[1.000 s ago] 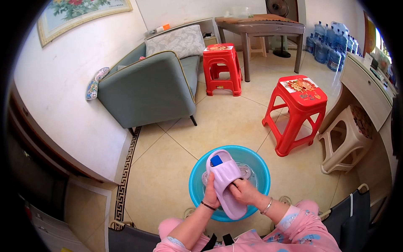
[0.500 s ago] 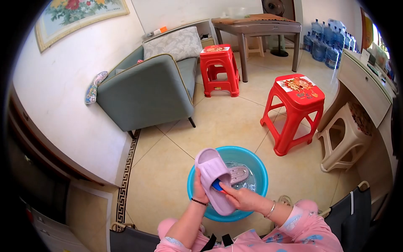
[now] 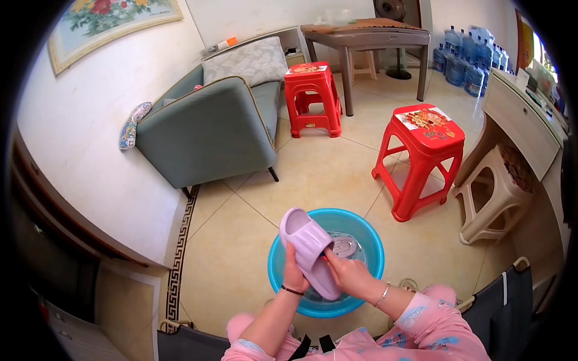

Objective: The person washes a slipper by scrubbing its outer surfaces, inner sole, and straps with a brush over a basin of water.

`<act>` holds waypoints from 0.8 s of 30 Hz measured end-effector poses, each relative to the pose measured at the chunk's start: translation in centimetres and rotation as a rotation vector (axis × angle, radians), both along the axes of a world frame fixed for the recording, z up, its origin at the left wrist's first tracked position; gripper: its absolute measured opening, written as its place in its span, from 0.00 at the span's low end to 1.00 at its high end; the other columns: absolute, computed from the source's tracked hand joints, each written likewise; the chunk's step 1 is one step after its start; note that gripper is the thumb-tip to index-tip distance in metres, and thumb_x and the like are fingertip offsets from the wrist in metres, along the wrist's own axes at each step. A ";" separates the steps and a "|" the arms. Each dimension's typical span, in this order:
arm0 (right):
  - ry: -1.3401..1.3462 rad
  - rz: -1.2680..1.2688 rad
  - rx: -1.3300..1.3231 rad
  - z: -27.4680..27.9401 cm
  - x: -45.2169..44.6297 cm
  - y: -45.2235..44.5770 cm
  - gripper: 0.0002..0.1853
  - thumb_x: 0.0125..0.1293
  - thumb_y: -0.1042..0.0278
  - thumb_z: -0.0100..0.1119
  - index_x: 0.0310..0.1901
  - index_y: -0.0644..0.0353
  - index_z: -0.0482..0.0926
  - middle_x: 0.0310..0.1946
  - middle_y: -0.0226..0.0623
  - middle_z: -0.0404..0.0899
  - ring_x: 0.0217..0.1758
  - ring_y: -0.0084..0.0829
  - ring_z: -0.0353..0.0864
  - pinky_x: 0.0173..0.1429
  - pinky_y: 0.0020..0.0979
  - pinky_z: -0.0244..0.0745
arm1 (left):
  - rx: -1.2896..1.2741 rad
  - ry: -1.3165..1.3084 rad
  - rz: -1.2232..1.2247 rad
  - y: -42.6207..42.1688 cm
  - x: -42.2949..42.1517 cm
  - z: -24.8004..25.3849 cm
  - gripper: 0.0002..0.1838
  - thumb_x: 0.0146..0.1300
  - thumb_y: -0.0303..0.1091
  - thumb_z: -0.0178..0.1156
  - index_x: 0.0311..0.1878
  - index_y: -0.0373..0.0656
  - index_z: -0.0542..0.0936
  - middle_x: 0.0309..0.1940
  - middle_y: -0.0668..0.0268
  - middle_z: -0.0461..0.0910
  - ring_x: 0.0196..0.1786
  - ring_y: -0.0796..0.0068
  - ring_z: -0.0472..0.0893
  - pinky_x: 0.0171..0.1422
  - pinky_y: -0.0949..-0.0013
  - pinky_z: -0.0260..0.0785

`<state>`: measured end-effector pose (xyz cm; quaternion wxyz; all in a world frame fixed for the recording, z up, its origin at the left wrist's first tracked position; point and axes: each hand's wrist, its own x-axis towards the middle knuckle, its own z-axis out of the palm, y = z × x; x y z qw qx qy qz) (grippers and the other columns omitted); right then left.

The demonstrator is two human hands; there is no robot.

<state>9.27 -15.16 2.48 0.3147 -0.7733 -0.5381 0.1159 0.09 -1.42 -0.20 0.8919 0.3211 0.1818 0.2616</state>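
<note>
A lilac slipper (image 3: 309, 237) is tilted over a blue plastic basin (image 3: 377, 246), with its toe end pointing away from me. My left hand (image 3: 294, 274) grips its left side, fingers partly hidden beneath. My right hand (image 3: 352, 277) is closed around a small blue-and-red brush (image 3: 324, 253), pushed in at the opening under the slipper's strap. Most of the brush is hidden by the hand and the strap. In the shallow water of the basin lies a second slipper (image 3: 345, 246), sole up.
Two red stools (image 3: 421, 159) (image 3: 313, 99) stand on the tiled floor ahead. A grey-green sofa (image 3: 205, 135) is at the left, a table (image 3: 367, 39) at the back. On the right are a beige stool (image 3: 497, 192) and a desk (image 3: 521, 114); water bottles (image 3: 463, 60) stand behind.
The brush has gone deeper under the strap, so less of its blue head shows. My right hand has moved up and in against the slipper, and the slipper has turned slightly.
</note>
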 end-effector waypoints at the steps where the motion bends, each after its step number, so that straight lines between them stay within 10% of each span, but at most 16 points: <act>1: 0.026 -0.038 0.043 -0.5 0.0 0.4 0.24 0.68 0.65 0.49 0.65 0.56 0.64 0.23 0.55 0.79 0.24 0.56 0.79 0.29 0.52 0.75 | 0.023 0.021 0.001 -0.4 0.0 0.1 0.36 0.66 0.65 0.47 0.65 0.44 0.68 0.59 0.61 0.74 0.62 0.62 0.73 0.69 0.58 0.63; 14: 0.201 -0.177 0.088 -2.3 0.1 2.8 0.10 0.60 0.72 0.50 0.36 0.71 0.77 0.27 0.62 0.78 0.29 0.59 0.80 0.37 0.55 0.76 | 0.057 0.112 -0.012 -2.7 0.2 -0.2 0.37 0.66 0.64 0.49 0.65 0.42 0.66 0.61 0.61 0.73 0.63 0.64 0.73 0.70 0.59 0.61; 24: 0.530 -0.032 0.254 -2.1 1.5 2.7 0.14 0.64 0.71 0.47 0.47 0.69 0.77 0.40 0.61 0.80 0.46 0.55 0.80 0.48 0.43 0.76 | 0.010 0.107 -0.031 -2.2 -0.3 -0.1 0.38 0.66 0.64 0.47 0.67 0.41 0.65 0.62 0.60 0.72 0.64 0.65 0.71 0.71 0.61 0.60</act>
